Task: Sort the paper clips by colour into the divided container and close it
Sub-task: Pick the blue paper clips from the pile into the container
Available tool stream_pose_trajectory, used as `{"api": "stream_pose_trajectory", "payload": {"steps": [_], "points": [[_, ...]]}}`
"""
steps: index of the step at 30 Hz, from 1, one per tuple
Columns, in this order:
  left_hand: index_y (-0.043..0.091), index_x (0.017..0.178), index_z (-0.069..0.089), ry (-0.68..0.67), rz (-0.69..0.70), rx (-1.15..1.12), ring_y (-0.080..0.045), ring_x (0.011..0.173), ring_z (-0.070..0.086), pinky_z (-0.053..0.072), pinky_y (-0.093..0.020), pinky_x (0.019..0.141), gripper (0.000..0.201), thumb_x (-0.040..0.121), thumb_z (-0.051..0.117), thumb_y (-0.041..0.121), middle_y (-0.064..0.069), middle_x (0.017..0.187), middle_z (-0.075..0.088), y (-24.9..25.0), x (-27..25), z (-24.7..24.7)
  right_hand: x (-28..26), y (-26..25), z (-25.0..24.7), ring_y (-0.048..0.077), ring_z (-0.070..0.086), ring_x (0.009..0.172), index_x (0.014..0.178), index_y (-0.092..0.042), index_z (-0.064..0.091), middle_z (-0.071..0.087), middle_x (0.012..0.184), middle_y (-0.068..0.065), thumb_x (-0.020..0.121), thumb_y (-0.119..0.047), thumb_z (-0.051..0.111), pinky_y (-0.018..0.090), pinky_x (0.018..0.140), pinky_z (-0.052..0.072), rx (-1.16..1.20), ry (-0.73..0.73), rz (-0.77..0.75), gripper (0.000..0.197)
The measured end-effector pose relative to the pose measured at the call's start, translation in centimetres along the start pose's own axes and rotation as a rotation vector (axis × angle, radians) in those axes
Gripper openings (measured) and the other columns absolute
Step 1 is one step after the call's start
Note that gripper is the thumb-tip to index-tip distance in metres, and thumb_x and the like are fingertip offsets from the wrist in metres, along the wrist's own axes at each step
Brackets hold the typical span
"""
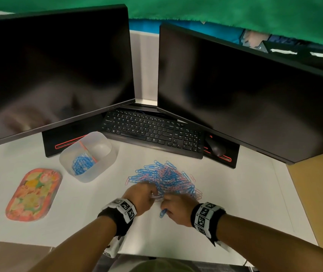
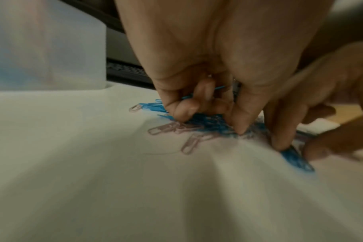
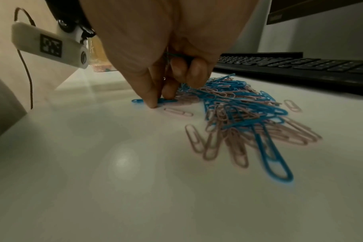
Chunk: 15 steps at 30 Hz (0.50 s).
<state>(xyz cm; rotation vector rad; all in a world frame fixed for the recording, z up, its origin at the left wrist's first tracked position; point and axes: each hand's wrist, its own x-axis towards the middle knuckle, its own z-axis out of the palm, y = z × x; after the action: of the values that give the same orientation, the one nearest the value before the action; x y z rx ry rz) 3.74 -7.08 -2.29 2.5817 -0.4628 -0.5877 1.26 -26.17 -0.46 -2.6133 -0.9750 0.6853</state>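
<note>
A mixed pile of blue and pink paper clips (image 1: pixel 166 179) lies on the white desk. The translucent divided container (image 1: pixel 101 169) stands open at the left, with blue clips (image 1: pixel 82 164) in its near compartment; I see none in the far one. Its floral lid (image 1: pixel 34 194) lies flat further left. My left hand (image 1: pixel 152 190) digs into the pile's near edge, its curled fingers (image 2: pixel 182 113) holding blue clips. My right hand (image 1: pixel 168 208) is beside it, thumb and finger pinching a blue clip (image 3: pixel 166 101) against the desk, with more clips tucked under its curled fingers.
Two dark monitors stand behind, with a black keyboard (image 1: pixel 152 130) and a mouse (image 1: pixel 215 148) under them. A loose pink clip (image 3: pixel 178 112) lies near my right thumb. The desk's front edge is close under my forearms.
</note>
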Motion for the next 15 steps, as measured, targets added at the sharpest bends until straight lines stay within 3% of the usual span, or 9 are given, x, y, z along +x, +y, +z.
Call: {"api": "stream_pose_trajectory", "payload": {"steps": [2, 9, 11, 13, 15], "points": [[0.030, 0.101, 0.064, -0.012, -0.006, 0.073, -0.020, 0.093, 0.060, 0.048, -0.027, 0.076, 0.021, 0.084, 0.053, 0.025, 0.004, 0.104, 0.059, -0.25, 0.04, 0.37, 0.12, 0.01, 0.18, 0.032, 0.057, 0.099, 0.105, -0.008, 0.067, 0.058, 0.114, 0.011, 0.092, -0.015, 0.050, 0.034, 0.084, 0.047, -0.021, 0.011, -0.004, 0.022], [0.024, 0.087, 0.060, -0.014, -0.014, 0.114, -0.023, 0.088, 0.062, 0.048, -0.029, 0.070, 0.009, 0.085, 0.052, 0.028, 0.005, 0.099, 0.057, -0.35, 0.41, 0.55, 0.09, 0.39, 0.44, 0.036, 0.061, 0.074, 0.090, -0.006, 0.067, 0.060, 0.098, 0.015, 0.088, -0.013, 0.054, 0.037, 0.065, 0.053, -0.054, 0.042, -0.064, 0.015], [0.024, 0.086, 0.059, 0.007, -0.024, 0.098, -0.023, 0.086, 0.062, 0.048, -0.029, 0.070, 0.009, 0.084, 0.051, 0.026, 0.005, 0.098, 0.058, -0.29, 0.37, 0.51, 0.10, 0.50, 0.47, 0.027, 0.062, 0.063, 0.079, -0.011, 0.067, 0.061, 0.086, 0.009, 0.080, -0.014, 0.066, 0.028, 0.055, 0.053, -0.067, 0.041, -0.099, 0.004], [0.023, 0.085, 0.059, 0.029, -0.031, 0.065, -0.021, 0.085, 0.062, 0.049, -0.028, 0.071, 0.009, 0.083, 0.050, 0.025, 0.005, 0.096, 0.059, -0.32, 0.26, 0.45, 0.21, 0.59, 0.66, 0.020, 0.059, 0.055, 0.072, -0.015, 0.066, 0.061, 0.077, 0.003, 0.072, -0.014, 0.074, 0.020, 0.048, 0.049, -0.067, 0.079, -0.118, 0.009], [0.024, 0.077, 0.057, 0.031, -0.050, 0.006, -0.019, 0.082, 0.060, 0.049, -0.028, 0.071, 0.006, 0.080, 0.052, 0.023, 0.006, 0.088, 0.060, -0.43, 0.14, 0.28, 0.44, 0.73, 0.72, 0.027, 0.061, 0.064, 0.082, -0.010, 0.066, 0.061, 0.085, 0.009, 0.081, -0.012, 0.065, 0.026, 0.055, 0.051, -0.026, 0.108, -0.104, 0.003]]}}
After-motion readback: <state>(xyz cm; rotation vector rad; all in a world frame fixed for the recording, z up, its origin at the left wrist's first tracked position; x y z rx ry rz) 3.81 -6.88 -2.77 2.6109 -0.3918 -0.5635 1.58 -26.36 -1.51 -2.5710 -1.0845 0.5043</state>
